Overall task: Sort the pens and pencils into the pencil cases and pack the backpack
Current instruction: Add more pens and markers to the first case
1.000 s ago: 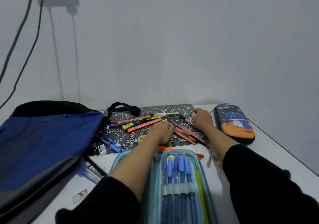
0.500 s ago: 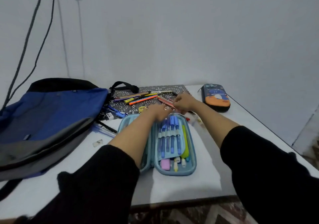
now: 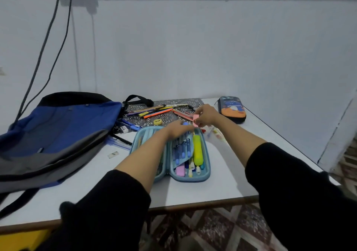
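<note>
An open pale-blue pencil case (image 3: 191,179) lies in the middle of the white bench (image 3: 231,183), its two halves spread flat; an inner flap (image 3: 178,154) carrying blue pens crosses it aslant, and a yellow highlighter (image 3: 197,150) lies in the right half. The left hand (image 3: 176,129) rests on the far end of that flap, at the case's twelve o'clock; whether its fingers curl round the flap I cannot tell. The right hand (image 3: 207,115), at one o'clock from the case and just above its far rim, pinches a small pink piece (image 3: 195,119) between thumb and fingertips, clear of the bench. Loose pens and pencils (image 3: 158,112) lie scattered on a dark patterned mat (image 3: 135,117) at twelve o'clock, with a yellow ring-shaped item (image 3: 158,122) at the mat's near edge; a closed dark pencil case (image 3: 232,110) with an orange and blue print sits at two o'clock, apart from the right hand. The blue, grey and black backpack (image 3: 58,133) lies flat at nine o'clock, its edge just beside the mat; a small white sharpener (image 3: 124,128) sits between the backpack and the open case.
</note>
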